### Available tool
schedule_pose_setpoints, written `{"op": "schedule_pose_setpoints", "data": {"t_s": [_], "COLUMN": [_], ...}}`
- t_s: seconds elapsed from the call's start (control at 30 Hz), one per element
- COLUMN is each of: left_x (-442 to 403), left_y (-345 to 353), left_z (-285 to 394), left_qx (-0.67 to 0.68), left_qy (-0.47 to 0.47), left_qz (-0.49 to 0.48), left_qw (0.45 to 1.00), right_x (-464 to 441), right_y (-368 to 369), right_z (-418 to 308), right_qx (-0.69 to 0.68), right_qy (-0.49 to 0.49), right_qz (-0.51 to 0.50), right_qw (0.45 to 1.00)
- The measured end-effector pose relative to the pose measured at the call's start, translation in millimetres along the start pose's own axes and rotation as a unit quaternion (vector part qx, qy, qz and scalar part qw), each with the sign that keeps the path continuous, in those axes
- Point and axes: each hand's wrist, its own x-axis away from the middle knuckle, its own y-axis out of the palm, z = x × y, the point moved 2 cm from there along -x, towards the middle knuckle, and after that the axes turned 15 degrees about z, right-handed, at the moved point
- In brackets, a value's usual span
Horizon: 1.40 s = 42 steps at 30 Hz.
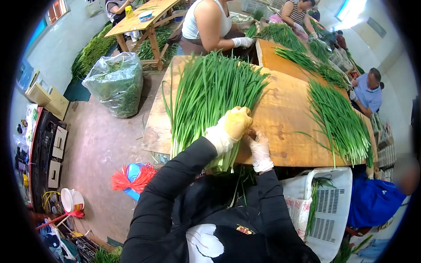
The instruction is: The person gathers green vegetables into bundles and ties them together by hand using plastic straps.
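A broad pile of garlic chives (215, 87) lies before me on the wooden table, leaf tips pointing away and pale stems at the near edge. My left hand (229, 127), in a yellow and white glove, rests on the pile's right side with its fingers curled round some of the chives. Just right of the stems is my right hand (258, 151), in a whitish glove with bare fingertips showing. Its fingers are pinched together close to the left hand; what they hold is too small to make out.
Another chive pile (340, 122) lies on the table (280, 118) to the right. A white plastic crate (326, 210) stands against the near edge. Red ties (133, 176) hang over something blue at left, beyond a bag of greens (116, 85). Several people work around the tables.
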Motion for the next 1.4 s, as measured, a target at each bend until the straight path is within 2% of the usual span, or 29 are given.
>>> {"op": "schedule_pose_setpoints", "data": {"t_s": [0.17, 0.2, 0.23, 0.27, 0.3, 0.37, 0.43, 0.47, 0.5, 0.57, 0.63, 0.7, 0.77, 0.8, 0.87, 0.9, 0.97, 1.0, 1.03, 1.1, 1.17, 1.2, 1.23, 1.3, 1.37, 1.4], "left_x": [-1, -2, -3, -4, -8, -14, 0, 16, 38, 97, 138, 150, 132, 130, 106, 104, 106, 107, 109, 113, 119, 130, 143, 149, 156, 160], "left_y": [0, -2, -3, -7, -20, -63, -105, -115, -123, -127, -125, -120, -127, -118, -103, -76, -58, -61, -67, -81, -94, -91, -88, -100, -101, -99], "left_z": [-3, -4, -4, -4, 2, 11, 0, -16, -38, -91, -103, -84, -52, -41, -8, 1, 12, 10, 7, -1, -13, -22, -32, -39, -42, -45], "left_qx": [0.043, 0.043, 0.115, 0.187, 0.225, 0.203, 0.254, 0.209, 0.161, -0.081, -0.154, -0.127, -0.016, -0.046, -0.002, -0.121, -0.170, -0.172, -0.156, -0.140, 0.018, -0.012, -0.012, 0.053, 0.007, 0.098], "left_qy": [-0.027, -0.027, -0.048, -0.070, -0.042, 0.006, -0.100, -0.155, -0.209, -0.285, -0.448, -0.459, -0.537, -0.468, -0.488, -0.461, -0.401, -0.402, -0.396, -0.391, -0.424, -0.372, -0.372, -0.494, -0.496, -0.537], "left_qz": [0.023, 0.023, 0.020, 0.019, 0.079, 0.205, 0.326, 0.373, 0.418, 0.327, 0.129, 0.087, 0.024, 0.098, 0.049, 0.023, 0.062, 0.064, 0.033, 0.001, 0.030, 0.131, 0.131, 0.122, 0.133, 0.148], "left_qw": [0.998, 0.998, 0.992, 0.980, 0.970, 0.957, 0.905, 0.891, 0.869, 0.897, 0.871, 0.875, 0.843, 0.877, 0.872, 0.879, 0.898, 0.897, 0.904, 0.910, 0.905, 0.919, 0.919, 0.859, 0.858, 0.825], "right_x": [-6, -7, -7, -7, -6, -10, -12, -10, -12, -18, -19, -23, -24, -24, -22, -21, -15, -13, -14, -15, -22, -24, -25, -27, -28, -28], "right_y": [1, 1, 0, -1, -2, 0, -2, -1, -1, -4, -2, -4, -2, -2, 2, 7, 12, 13, 14, 13, 6, 5, 3, 0, -1, -1], "right_z": [4, 5, 6, 7, 10, 17, -7, -13, -22, -24, -31, -26, -28, -29, -26, -22, -18, -17, -19, -25, -21, -22, -22, -19, -20, -20], "right_qx": [0.078, 0.106, 0.134, 0.135, 0.098, 0.024, 0.183, 0.083, 0.160, 0.273, 0.301, 0.331, 0.341, 0.355, 0.349, 0.347, 0.383, 0.382, 0.379, 0.391, 0.389, 0.388, 0.388, 0.374, 0.360, 0.360], "right_qy": [-0.067, -0.115, -0.162, -0.161, -0.125, -0.038, -0.060, 0.061, -0.003, -0.125, -0.141, -0.161, -0.188, -0.195, -0.197, -0.199, -0.292, -0.305, -0.307, -0.235, -0.236, -0.229, -0.221, -0.226, -0.201, -0.202], "right_qz": [0.046, 0.045, 0.044, 0.043, 0.043, 0.038, -0.014, -0.025, -0.045, -0.078, -0.095, -0.101, -0.110, -0.108, -0.094, -0.098, -0.041, -0.015, -0.016, -0.043, -0.054, -0.073, -0.092, -0.094, -0.115, -0.117], "right_qw": [0.994, 0.987, 0.977, 0.977, 0.986, 0.998, 0.981, 0.994, 0.986, 0.951, 0.938, 0.924, 0.914, 0.908, 0.911, 0.911, 0.876, 0.872, 0.873, 0.889, 0.889, 0.890, 0.890, 0.895, 0.904, 0.903]}}
